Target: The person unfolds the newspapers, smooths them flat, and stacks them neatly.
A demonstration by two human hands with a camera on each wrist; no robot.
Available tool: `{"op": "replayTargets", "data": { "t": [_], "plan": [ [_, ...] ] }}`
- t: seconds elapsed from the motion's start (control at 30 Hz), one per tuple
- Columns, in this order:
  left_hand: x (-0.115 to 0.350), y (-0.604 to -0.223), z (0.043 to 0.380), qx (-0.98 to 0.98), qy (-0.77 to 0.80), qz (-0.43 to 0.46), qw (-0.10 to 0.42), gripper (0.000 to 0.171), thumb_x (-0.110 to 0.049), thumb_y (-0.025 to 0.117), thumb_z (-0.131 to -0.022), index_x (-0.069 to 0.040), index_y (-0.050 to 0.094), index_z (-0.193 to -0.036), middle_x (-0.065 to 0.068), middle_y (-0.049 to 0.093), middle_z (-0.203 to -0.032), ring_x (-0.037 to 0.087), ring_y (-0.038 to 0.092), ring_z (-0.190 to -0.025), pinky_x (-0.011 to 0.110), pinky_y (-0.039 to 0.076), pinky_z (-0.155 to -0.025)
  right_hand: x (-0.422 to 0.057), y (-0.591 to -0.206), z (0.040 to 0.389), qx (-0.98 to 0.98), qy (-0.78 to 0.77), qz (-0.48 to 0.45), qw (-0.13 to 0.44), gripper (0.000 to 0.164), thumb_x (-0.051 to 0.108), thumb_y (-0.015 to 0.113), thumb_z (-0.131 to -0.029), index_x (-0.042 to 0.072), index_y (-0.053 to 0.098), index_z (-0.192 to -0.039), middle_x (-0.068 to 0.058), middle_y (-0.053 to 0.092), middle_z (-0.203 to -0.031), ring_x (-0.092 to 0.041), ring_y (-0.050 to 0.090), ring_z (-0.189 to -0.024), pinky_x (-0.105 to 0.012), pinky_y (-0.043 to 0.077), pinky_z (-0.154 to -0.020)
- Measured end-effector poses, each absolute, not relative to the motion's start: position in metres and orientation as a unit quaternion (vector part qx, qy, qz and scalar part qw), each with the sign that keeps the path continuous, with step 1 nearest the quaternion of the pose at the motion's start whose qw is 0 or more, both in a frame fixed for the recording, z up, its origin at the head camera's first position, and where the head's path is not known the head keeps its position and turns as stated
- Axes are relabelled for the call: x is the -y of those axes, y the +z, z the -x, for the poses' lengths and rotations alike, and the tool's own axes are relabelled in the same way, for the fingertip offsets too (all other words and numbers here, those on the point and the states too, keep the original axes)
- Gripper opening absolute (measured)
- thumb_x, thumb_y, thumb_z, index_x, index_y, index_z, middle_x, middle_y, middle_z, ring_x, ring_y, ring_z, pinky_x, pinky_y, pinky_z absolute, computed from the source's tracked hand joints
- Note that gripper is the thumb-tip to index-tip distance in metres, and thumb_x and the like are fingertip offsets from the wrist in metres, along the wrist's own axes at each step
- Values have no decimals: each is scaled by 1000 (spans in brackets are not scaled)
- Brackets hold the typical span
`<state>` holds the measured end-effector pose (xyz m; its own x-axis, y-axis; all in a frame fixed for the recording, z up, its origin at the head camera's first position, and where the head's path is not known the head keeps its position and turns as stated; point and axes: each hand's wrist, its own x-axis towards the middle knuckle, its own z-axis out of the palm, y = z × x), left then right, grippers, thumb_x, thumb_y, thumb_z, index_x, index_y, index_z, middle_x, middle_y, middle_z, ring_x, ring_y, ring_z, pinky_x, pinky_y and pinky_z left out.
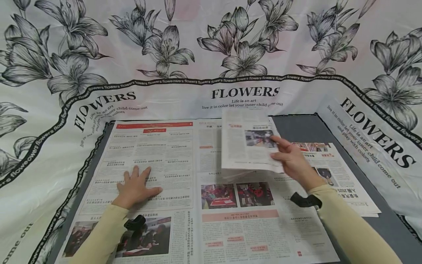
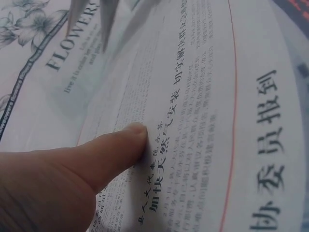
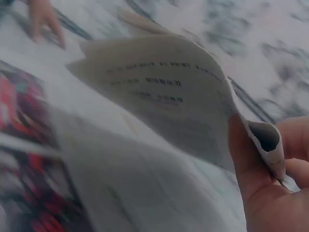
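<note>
A large newspaper (image 1: pixel 178 154) lies spread open on the grey table. My left hand (image 1: pixel 135 187) rests on its left page with fingers spread; in the left wrist view the thumb (image 2: pixel 120 150) touches the print. My right hand (image 1: pixel 293 157) pinches the right edge of a smaller folded newspaper (image 1: pixel 237 146), held above the spread one's right page. In the right wrist view this folded newspaper (image 3: pixel 164 96) bends, its edge curled between the thumb (image 3: pixel 246 169) and the fingers. Its far side is hidden from the head view.
Another folded newspaper (image 1: pixel 343 183) lies at the right of the table, partly behind my right forearm. Grey tabletop (image 1: pixel 293 128) shows at the back right. A white cloth printed with flowers (image 1: pixel 244 51) rises behind and at both sides.
</note>
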<state>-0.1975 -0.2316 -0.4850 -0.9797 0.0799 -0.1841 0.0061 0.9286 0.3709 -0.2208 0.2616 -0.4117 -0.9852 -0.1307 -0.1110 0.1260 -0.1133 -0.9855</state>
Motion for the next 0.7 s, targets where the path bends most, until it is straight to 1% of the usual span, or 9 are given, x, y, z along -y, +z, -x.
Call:
{"op": "replayTargets", "data": {
  "t": [0.03,0.1,0.17,0.2,0.27,0.3,0.47,0.63,0.7],
  "plan": [
    [232,-485,198,-977,185,-22,99,97,-54,73,-78,-3,32,-150,39,12,-154,67,6,-135,88,12,-91,-247,-418,221,-668,-738,2,95,77,-14,56,-88,5,23,-155,-11,-7,-164,-22,1,-152,-12,49,-85],
    [232,-486,199,-978,184,-21,99,97,-53,73,-79,-4,32,-151,38,12,-154,67,7,-136,88,12,-91,-221,-431,220,-673,-730,2,118,76,-13,55,-88,5,24,-154,-14,2,-164,-22,28,-146,-16,52,-81],
    [232,-487,199,-978,182,-21,99,97,-54,73,-78,-4,32,-151,38,12,-154,67,7,-135,88,12,-90,-199,-445,217,-671,-727,4,146,77,-13,54,-87,6,23,-155,-17,13,-163,-17,53,-126,-22,55,-79],
    [232,-487,199,-978,182,-21,98,97,-54,73,-78,-4,32,-151,38,12,-154,67,7,-135,88,12,-90,-190,-452,215,-673,-722,4,159,77,-12,55,-87,6,22,-155,-19,18,-161,-13,59,-114,-25,56,-78],
    [231,-488,200,-978,182,-22,97,97,-54,73,-78,-4,32,-151,38,12,-154,67,7,-136,88,12,-91,-178,-464,211,-683,-708,8,180,78,-10,56,-87,6,22,-155,-21,24,-159,-10,64,-101,-29,57,-77],
    [231,-488,200,-978,182,-22,97,97,-55,73,-78,-5,32,-151,38,11,-155,67,6,-136,88,12,-91,-174,-469,210,-693,-696,9,187,78,-10,57,-87,6,23,-155,-22,26,-157,-11,65,-99,-30,57,-76],
    [232,-489,200,-978,183,-22,99,97,-55,72,-78,-5,32,-151,38,11,-155,67,5,-136,87,11,-92,-166,-485,203,-761,-621,26,187,76,-4,64,-86,7,30,-153,-25,38,-150,-24,66,-103,-32,56,-74],
    [232,-489,200,-977,185,-19,99,97,-55,72,-78,-4,32,-151,38,11,-155,67,5,-136,88,10,-91,-168,-482,200,-824,-534,61,176,80,8,72,-84,12,31,-153,-29,40,-147,-34,65,-108,-35,57,-74],
    [232,-489,199,-977,187,-19,99,98,-56,72,-78,-4,32,-151,38,11,-155,67,5,-136,88,10,-91,-171,-476,201,-848,-498,65,168,81,14,73,-85,12,29,-153,-30,41,-146,-39,63,-112,-37,57,-74]
  ]
}}
